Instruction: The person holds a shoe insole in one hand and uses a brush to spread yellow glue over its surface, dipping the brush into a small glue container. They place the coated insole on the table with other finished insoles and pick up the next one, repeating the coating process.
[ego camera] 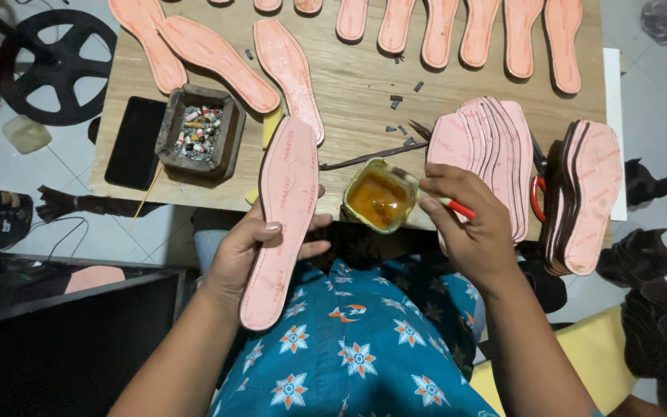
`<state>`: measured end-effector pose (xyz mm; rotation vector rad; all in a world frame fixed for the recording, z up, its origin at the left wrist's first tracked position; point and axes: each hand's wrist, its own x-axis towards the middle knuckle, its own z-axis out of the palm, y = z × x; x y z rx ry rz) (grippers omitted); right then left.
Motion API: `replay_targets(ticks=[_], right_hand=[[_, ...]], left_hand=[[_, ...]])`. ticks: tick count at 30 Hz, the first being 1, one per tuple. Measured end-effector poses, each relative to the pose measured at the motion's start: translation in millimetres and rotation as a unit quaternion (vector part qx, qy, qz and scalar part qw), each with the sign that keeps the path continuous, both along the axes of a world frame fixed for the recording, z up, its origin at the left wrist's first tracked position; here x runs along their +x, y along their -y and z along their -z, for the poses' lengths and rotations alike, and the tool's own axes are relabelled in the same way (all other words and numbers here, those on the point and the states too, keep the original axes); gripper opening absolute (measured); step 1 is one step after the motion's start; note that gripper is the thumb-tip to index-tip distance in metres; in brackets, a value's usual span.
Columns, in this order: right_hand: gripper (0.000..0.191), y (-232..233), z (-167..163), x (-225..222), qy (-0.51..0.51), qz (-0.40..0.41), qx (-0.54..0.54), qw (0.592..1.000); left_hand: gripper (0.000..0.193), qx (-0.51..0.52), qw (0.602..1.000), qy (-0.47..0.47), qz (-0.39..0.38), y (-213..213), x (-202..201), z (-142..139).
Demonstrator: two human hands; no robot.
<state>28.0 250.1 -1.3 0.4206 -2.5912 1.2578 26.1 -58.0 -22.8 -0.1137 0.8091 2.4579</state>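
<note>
Far edge: a row of soles (441, 31) fills it.
Middle: bare worktop (364, 85) between the sole rows, only small scraps (399, 100) there.
Near edge: glue pot (378, 197) just beside the sole stack (496, 147).
Left side: ashtray (198, 131) and phone (134, 141) block it.

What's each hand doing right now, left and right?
Left hand: closed on a long pink shoe insole.
Right hand: closed on a thin red-handled tool beside the small container of orange glue.
</note>
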Motion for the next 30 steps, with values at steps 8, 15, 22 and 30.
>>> replay_targets(ticks=[8,15,22,30], right_hand=[[0.025,-8,2,18,0.252,0.061,-0.426,0.867],[0.027,27,-11,19,-0.052,0.057,-0.179,0.981],[0.025,50,-20,22,0.039,0.064,-0.295,0.953],[0.021,36,-2,9,0.042,0.091,-0.37,0.924]], left_hand=[[0.096,-0.084,0.988,-0.067,0.115,-21,-5,-11],[0.098,-0.103,0.974,-0.104,0.175,-47,2,-25],[0.099,-0.159,0.963,-0.108,0.189,-42,3,-28],[0.097,-0.126,0.972,-0.097,0.173,-32,7,-28]])
